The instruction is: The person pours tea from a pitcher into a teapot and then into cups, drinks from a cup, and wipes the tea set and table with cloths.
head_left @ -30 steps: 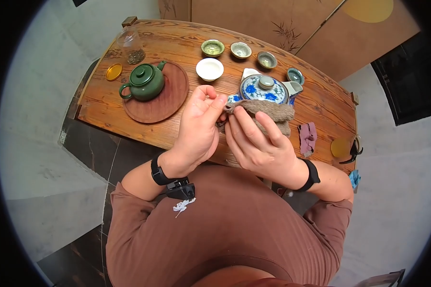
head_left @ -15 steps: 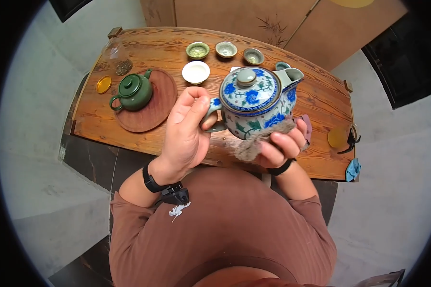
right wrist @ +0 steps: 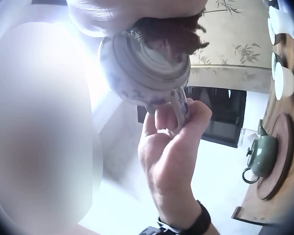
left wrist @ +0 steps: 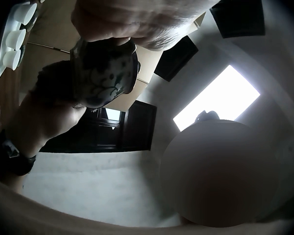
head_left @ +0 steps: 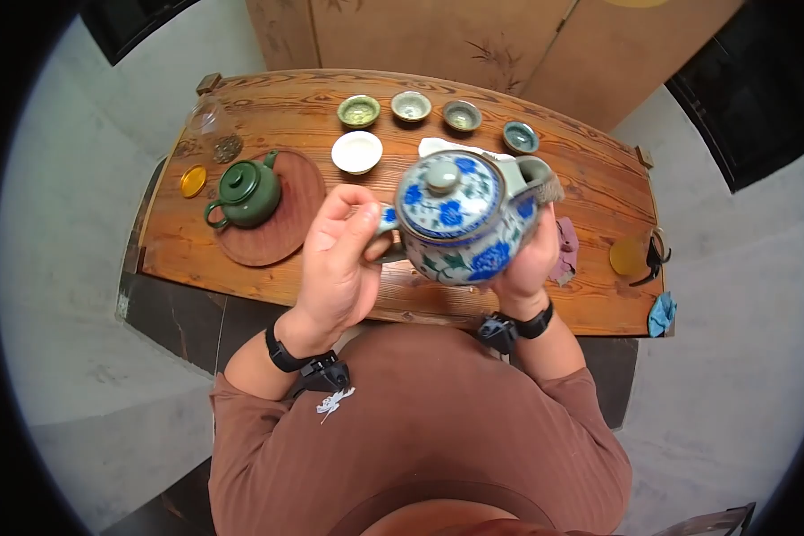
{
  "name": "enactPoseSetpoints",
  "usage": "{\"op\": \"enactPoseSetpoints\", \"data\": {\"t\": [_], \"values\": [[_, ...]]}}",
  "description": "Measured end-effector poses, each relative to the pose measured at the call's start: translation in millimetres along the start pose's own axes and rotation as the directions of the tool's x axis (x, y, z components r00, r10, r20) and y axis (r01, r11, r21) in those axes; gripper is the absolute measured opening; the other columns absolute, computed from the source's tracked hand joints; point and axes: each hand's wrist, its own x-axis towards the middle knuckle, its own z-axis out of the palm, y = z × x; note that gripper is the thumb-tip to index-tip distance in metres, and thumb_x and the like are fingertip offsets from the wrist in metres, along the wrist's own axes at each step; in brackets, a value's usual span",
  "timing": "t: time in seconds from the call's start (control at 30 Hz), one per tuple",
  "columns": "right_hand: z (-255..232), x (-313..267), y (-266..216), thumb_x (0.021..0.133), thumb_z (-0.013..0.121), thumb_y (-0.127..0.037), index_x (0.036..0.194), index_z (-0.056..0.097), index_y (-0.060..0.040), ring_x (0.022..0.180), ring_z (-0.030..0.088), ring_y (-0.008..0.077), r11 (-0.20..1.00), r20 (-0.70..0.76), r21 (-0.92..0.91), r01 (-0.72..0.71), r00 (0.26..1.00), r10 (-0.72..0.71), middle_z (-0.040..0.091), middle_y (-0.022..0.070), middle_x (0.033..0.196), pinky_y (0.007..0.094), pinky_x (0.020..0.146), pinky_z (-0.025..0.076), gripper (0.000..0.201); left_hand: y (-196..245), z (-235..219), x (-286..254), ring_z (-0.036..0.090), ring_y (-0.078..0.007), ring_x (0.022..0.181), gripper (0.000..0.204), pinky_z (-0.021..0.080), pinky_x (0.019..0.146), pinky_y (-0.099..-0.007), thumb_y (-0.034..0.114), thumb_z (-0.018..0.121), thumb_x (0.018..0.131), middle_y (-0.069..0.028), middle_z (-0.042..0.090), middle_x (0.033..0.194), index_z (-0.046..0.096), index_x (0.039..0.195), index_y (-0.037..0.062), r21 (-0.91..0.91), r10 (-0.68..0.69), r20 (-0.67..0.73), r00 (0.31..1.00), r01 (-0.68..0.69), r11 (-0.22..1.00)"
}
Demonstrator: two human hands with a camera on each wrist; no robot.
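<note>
A blue-and-white lidded teapot (head_left: 451, 210) is held up over the table's near side, its spout toward the right. My left hand (head_left: 339, 263) grips its handle, thumb on top; the right wrist view shows this left hand (right wrist: 171, 152) around the handle too. Behind the spout side is my right hand (head_left: 529, 259), its fingers mostly hidden by the pot. It holds a brown-grey cloth (head_left: 552, 189) against the pot. In the right wrist view the cloth (right wrist: 171, 35) lies against the teapot's base (right wrist: 152, 66).
A green teapot (head_left: 248, 192) sits on a round wooden tray (head_left: 299, 228) at the left. Several small cups, one a white cup (head_left: 357, 153), stand behind the held pot. A pink cloth (head_left: 565, 255), an amber vessel (head_left: 627, 256) and a blue cloth (head_left: 662, 314) lie rightward.
Both hands took the blue-and-white teapot up from the table. Since then it has moved slightly left and down, and the right hand with the cloth has shifted from beneath it toward the spout side.
</note>
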Motion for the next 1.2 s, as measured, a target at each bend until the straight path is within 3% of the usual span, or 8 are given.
{"op": "enactPoseSetpoints", "data": {"t": [0.17,0.2,0.23,0.3,0.57,0.87,1.0,1.2], "values": [[17.3,12.6,-18.2,0.107,0.045,-0.048,0.139,0.050,0.0024,0.120,0.066,0.0313,0.700,0.478,0.369,-0.611,0.771,0.421,0.064,0.0206,0.130,0.0465,0.107,0.055,0.060,0.8,-3.7,-4.7,0.050,-0.0017,0.077,0.006,0.041,0.068,-0.0204,0.010,0.062,0.106,0.0035,0.062,0.094,0.057,0.110,0.0101,0.082,-0.087,0.063,0.994,0.082,0.993],[6.3,13.8,-13.8,0.106,0.050,-0.046,0.137,0.050,0.0037,0.116,0.068,0.0294,0.614,0.367,0.425,-0.665,0.747,0.555,0.064,0.0202,0.128,0.0444,0.104,0.057,0.059,2.7,-2.4,-6.3,0.052,-0.0018,0.081,0.007,0.043,0.071,-0.0201,0.009,0.063,0.106,0.0028,0.063,0.096,0.057,0.109,0.0091,0.062,-0.089,0.090,0.992,0.084,0.995],[7.1,22.6,-8.7,0.105,0.052,-0.041,0.131,0.054,0.0046,0.106,0.071,0.0254,0.601,0.521,0.283,-0.748,0.646,0.558,0.068,0.0178,0.116,0.0404,0.093,0.061,0.052,5.5,1.6,-7.6,0.055,-0.0019,0.085,0.007,0.045,0.074,-0.0198,0.008,0.064,0.106,0.0021,0.065,0.097,0.057,0.108,0.0081,0.041,-0.091,0.120,0.989,0.087,0.995],[11.8,26.7,-9.4,0.106,0.053,-0.037,0.124,0.058,0.0055,0.090,0.074,0.0219,0.525,0.491,0.206,-0.826,0.551,0.675,0.070,0.0150,0.104,0.0347,0.078,0.064,0.047,5.5,3.3,-8.7,0.059,-0.0026,0.091,0.009,0.047,0.080,-0.0200,0.007,0.065,0.105,0.0008,0.067,0.100,0.056,0.106,0.0072,0.026,-0.092,0.142,0.986,0.089,0.996],[0.2,20.3,11.5,0.107,0.048,-0.039,0.129,0.060,0.0014,0.092,0.073,0.0295,0.433,0.440,0.115,-0.894,0.436,0.785,0.068,0.0214,0.113,0.0445,0.081,0.062,0.048,-1.9,-6.4,-1.2,0.058,-0.0031,0.085,0.020,0.047,0.073,-0.0199,0.006,0.067,0.103,0.0008,0.067,0.096,0.052,0.092,0.0109,0.079,-0.091,0.010,0.996,0.090,0.993],[-100.2,-17.0,47.3,0.108,0.040,-0.052,0.136,0.059,-0.0017,0.100,0.072,0.0396,0.477,0.291,0.352,-0.805,0.579,0.762,0.069,0.0269,0.118,0.0582,0.087,0.061,0.061,27.3,-64.5,75.0,0.059,-0.0049,0.076,0.013,0.047,0.068,-0.0205,0.008,0.072,0.099,0.0012,0.068,0.089,0.060,0.095,0.0099,0.183,0.162,-0.176,0.971,-0.129,0.975],[-141.6,-31.8,40.9,0.106,0.045,-0.054,0.144,0.051,-0.0011,0.111,0.070,0.0403,0.580,0.302,0.435,-0.689,0.718,0.627,0.065,0.0254,0.128,0.0617,0.096,0.056,0.065,32.4,-117.6,140.0,0.040,-0.0031,0.062,0.018,0.030,0.055,-0.0223,0.012,0.076,0.097,0.0079,0.053,0.075,0.060,0.090,0.0111,0.313,0.333,-0.342,0.879,-0.228,0.922],[-169.5,-42.4,35.2,0.101,0.057,-0.048,0.145,0.053,-0.0057,0.113,0.068,0.0391,0.706,0.210,0.428,-0.564,0.822,0.529,0.061,0.0255,0.131,0.0603,0.096,0.057,0.061,39.3,-182.1,222.7,0.043,-0.0053,0.062,0.017,0.035,0.056,-0.0237,0.015,0.075,0.098,0.0043,0.055,0.076,0.060,0.095,0.0087,0.466,0.463,-0.506,0.728,-0.220,0.857]]}}
